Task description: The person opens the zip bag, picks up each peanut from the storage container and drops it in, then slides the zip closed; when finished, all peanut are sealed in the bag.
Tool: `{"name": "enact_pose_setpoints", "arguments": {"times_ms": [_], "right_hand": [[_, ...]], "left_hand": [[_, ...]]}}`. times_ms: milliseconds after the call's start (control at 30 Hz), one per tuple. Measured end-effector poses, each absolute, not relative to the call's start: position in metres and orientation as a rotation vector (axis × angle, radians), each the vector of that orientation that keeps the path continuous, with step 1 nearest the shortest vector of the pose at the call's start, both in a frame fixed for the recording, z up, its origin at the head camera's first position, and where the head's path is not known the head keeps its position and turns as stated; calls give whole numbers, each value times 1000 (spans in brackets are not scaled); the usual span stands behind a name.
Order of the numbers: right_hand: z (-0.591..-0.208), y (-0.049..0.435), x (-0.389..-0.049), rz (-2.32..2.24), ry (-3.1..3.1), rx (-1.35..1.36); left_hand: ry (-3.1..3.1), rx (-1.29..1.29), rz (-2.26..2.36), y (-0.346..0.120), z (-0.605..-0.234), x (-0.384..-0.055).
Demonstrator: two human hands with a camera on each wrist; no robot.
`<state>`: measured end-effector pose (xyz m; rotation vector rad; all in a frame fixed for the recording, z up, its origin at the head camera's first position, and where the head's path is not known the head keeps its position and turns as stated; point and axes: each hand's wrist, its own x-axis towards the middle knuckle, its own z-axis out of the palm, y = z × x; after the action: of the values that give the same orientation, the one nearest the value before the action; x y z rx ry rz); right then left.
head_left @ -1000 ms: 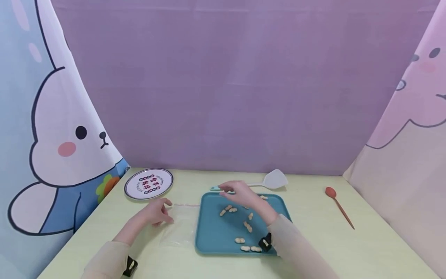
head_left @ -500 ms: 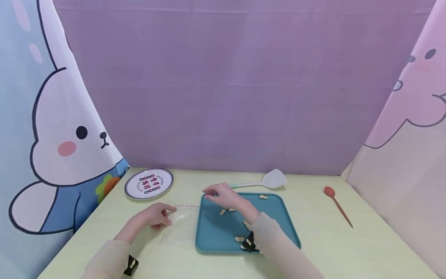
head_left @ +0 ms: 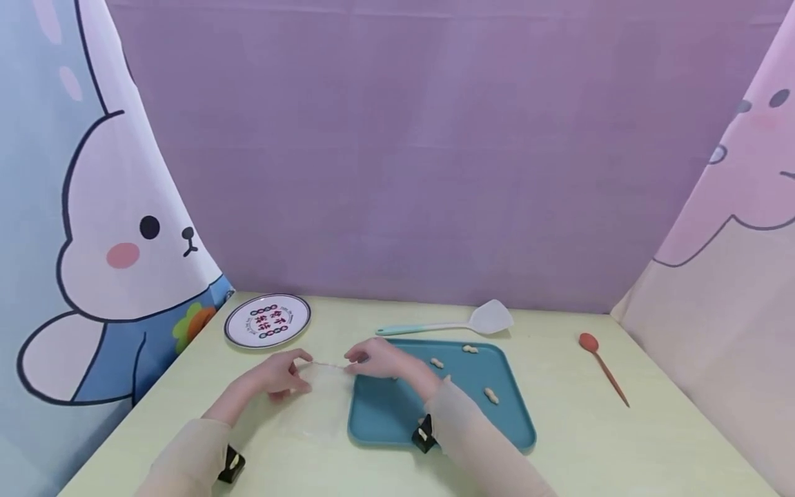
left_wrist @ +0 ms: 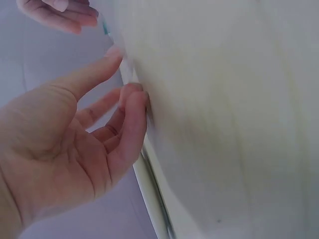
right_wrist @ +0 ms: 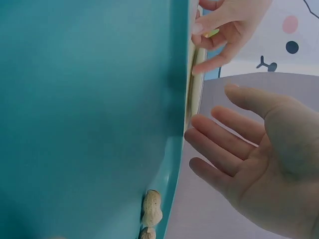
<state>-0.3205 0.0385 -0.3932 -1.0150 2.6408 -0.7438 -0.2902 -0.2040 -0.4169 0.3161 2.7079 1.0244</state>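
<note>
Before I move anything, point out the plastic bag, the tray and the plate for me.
Plastic bag (head_left: 324, 400): head view, on the middle of its clear panel.
Tray (head_left: 466, 378): head view, on its bare floor.
Plate (head_left: 268, 322): head view, on its printed middle.

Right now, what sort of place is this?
Probably a little booth set up for tabletop activities: a purple backdrop stands behind a pale yellow table, big cartoon figures fill the sides, and a teal tray holds peanuts.
</note>
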Motion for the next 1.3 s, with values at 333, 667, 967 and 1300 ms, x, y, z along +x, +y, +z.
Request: {"name": "enact_pose_setpoints", "arguments": {"times_ms": [333,667,967,1300], "right_hand": [[-397,33,-321,-721,2614,-991],[-392,32,-321,-637,2653,-1006],[-392,31,-318,-639,2634,-1009],[-398,35,-323,-767,2585,-951]], "left_hand": [[2675,383,1018,-206,-420,-288],[2712,439,959,-202,-419,-288],[2649,344,1018,-205,-422,-289],[2666,539,1024,-207,-421,-290]]}}
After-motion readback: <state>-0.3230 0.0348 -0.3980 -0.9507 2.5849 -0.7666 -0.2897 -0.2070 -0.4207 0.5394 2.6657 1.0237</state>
